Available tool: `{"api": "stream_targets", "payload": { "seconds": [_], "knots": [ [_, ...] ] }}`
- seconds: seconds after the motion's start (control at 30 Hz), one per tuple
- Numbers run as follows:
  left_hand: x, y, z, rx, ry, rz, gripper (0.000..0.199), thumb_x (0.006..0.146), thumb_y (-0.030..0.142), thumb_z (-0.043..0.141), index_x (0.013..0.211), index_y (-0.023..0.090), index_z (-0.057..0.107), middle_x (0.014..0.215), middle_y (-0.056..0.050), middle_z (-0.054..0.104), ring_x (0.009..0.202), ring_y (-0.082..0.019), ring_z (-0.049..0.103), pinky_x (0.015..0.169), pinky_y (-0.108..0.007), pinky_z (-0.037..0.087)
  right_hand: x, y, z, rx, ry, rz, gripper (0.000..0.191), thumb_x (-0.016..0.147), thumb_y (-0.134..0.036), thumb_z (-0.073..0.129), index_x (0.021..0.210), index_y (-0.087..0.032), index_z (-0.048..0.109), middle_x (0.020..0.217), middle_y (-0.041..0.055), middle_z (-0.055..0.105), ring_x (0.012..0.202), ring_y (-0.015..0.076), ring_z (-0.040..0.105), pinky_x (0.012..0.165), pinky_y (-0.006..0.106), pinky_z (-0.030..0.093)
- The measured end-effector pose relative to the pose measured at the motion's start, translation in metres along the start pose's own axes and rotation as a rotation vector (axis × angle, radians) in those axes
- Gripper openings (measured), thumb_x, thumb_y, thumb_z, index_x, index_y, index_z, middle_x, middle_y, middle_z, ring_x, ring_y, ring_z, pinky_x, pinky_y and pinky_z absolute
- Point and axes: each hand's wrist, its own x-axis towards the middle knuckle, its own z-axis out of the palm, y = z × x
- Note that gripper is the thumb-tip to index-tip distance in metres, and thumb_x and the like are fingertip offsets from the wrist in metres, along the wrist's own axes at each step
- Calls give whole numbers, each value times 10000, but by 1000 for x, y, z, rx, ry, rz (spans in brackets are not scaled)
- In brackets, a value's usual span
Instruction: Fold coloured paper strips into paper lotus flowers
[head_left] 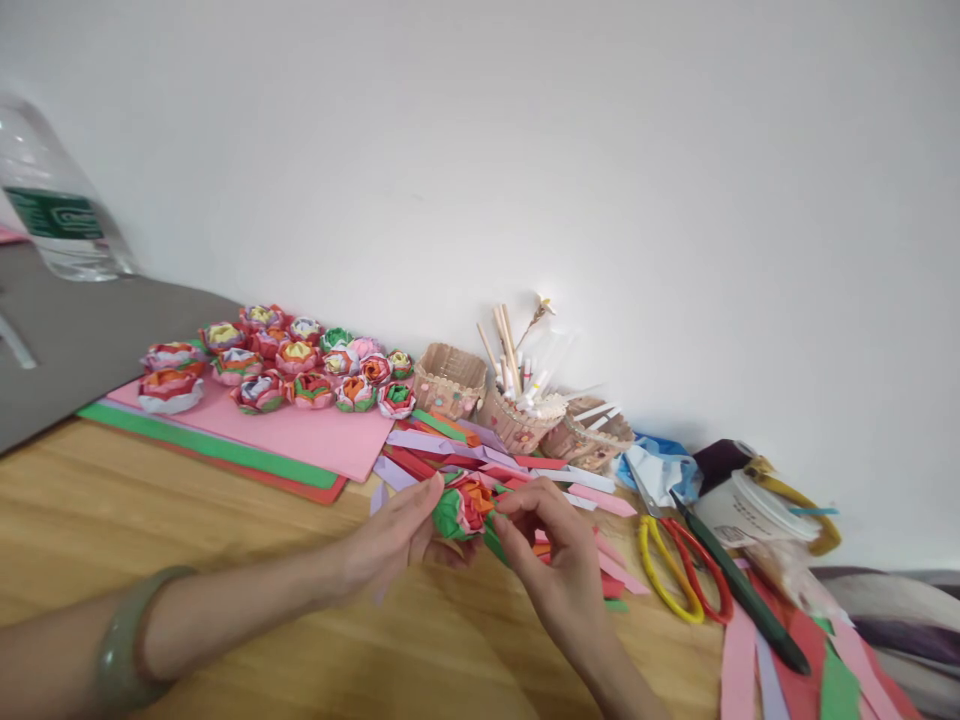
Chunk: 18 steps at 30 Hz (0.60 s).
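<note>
The folded paper flower (459,507) could crush or spring loose if the left hand (394,535), clamped on its left side, squeezes unevenly while the right hand (551,540), pinching its right side, tugs too hard. It lies between both hands, above the wooden table (285,660), short of the wall-side edge.

The bare left hand (409,530), its wrist ringed by a smooth green bangle (124,645), reaches inward, facing the bare right hand (551,545) with bent, pinching fingers.
</note>
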Motion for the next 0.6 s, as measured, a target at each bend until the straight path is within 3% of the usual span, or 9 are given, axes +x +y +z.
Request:
{"api": "stream_targets", "payload": {
  "seconds": [0.27,0.43,0.53,0.6],
  "knots": [
    [1,-1,-3,29,-2,-5,542,698,620,557,859,110,637,733,-71,654,665,-153,584,637,-264,483,0,-2,1,11,-39,-13,45,790,-198,579,771,-187,618,734,15,571,594,114,492,507,216,396],
    [1,-5,-5,106,25,-4,557,752,625,475,877,109,647,795,-93,665,704,-171,589,665,-292,479,0,-6,1,-15,-34,-12,136,796,-209,572,670,-178,612,645,11,559,554,115,482,477,215,388],
    [1,-5,-6,71,20,1,549,773,607,464,983,125,621,896,-109,665,733,-183,606,689,-317,472,0,-6,2,-65,11,-18,162,791,-196,569,633,-176,597,598,0,535,513,105,452,458,214,373],
    [2,-3,-6,10,-18,22,540,730,564,572,1100,171,561,989,-102,648,743,-180,614,688,-315,467,0,-4,3,-89,49,-19,159,783,-187,567,626,-177,587,584,-8,520,497,101,436,447,213,363]
  ]
}}
